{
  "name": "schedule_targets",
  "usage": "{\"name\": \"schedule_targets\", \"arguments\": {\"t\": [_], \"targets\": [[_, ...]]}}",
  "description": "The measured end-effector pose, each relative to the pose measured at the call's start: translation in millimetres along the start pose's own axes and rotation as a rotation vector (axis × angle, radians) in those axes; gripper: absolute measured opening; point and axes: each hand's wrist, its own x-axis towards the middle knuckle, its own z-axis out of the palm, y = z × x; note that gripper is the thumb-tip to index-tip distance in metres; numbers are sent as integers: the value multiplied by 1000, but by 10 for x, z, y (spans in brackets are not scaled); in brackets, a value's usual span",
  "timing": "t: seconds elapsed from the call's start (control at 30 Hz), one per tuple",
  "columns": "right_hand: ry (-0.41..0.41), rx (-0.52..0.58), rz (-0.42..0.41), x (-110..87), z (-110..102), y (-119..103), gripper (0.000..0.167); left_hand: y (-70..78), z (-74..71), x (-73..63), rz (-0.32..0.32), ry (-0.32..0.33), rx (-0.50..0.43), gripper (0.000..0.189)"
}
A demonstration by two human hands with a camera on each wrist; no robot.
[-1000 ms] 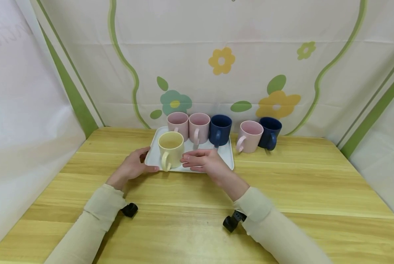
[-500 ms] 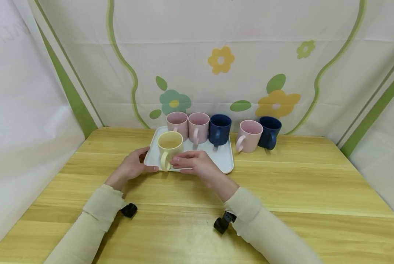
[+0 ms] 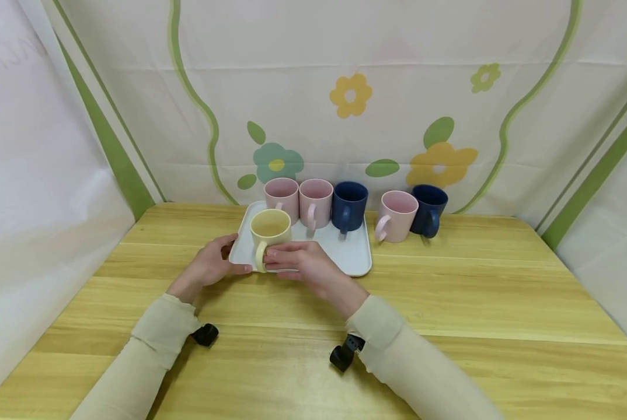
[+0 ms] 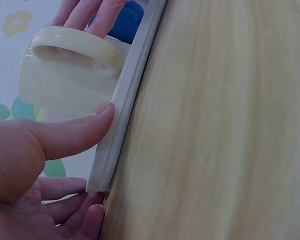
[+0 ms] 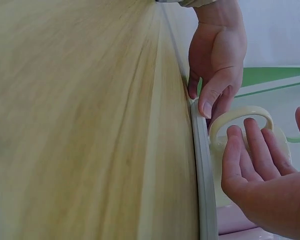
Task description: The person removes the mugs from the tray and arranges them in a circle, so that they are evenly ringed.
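Observation:
A pale yellow mug [image 3: 271, 232] stands upright on the front left of a white tray [image 3: 352, 256], its handle [image 5: 240, 113] facing the person. The left hand [image 3: 212, 263] grips the tray's front left corner; in the left wrist view its thumb [image 4: 75, 134] lies on the rim and its fingers curl at the edge. Beside the mug, the right hand [image 3: 313, 265] has its fingers extended loosely to the handle, with the thumb held apart in the right wrist view. Whether the fingertips touch the handle, I cannot tell.
Along the tray's back stand two pink mugs [image 3: 284, 195] [image 3: 316, 204] and a navy mug [image 3: 350, 205]. Right of the tray, another pink mug [image 3: 397, 217] and another navy mug [image 3: 428, 210] stand on the wooden table [image 3: 476, 291]. A flowered cloth [image 3: 303, 87] hangs behind.
The right hand has moved left across the tray's front, from the yellow mug's right side to its handle. The left hand stays at the tray corner, and the mugs have kept their places.

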Motion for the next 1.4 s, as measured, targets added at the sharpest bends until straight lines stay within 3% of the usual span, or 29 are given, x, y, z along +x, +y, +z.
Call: {"name": "schedule_targets", "arguments": {"t": [0.37, 0.67, 0.83, 0.97, 1.2, 1.4], "targets": [[34, 2, 5, 78, 80, 31, 35, 3, 5, 0, -9, 0, 6, 100], [-2, 10, 12, 149, 180, 60, 31, -11, -12, -15, 19, 5, 4, 96], [-9, 14, 27, 148, 209, 52, 25, 6, -6, -18, 4, 3, 3, 96], [14, 28, 32, 135, 196, 41, 21, 8, 0, -10, -9, 0, -3, 96], [45, 35, 37, 98, 80, 44, 35, 6, -3, -4, -33, -2, -4, 98], [56, 29, 33, 74, -47, 48, 34, 8, 3, -14, -38, -2, 9, 100]]}}
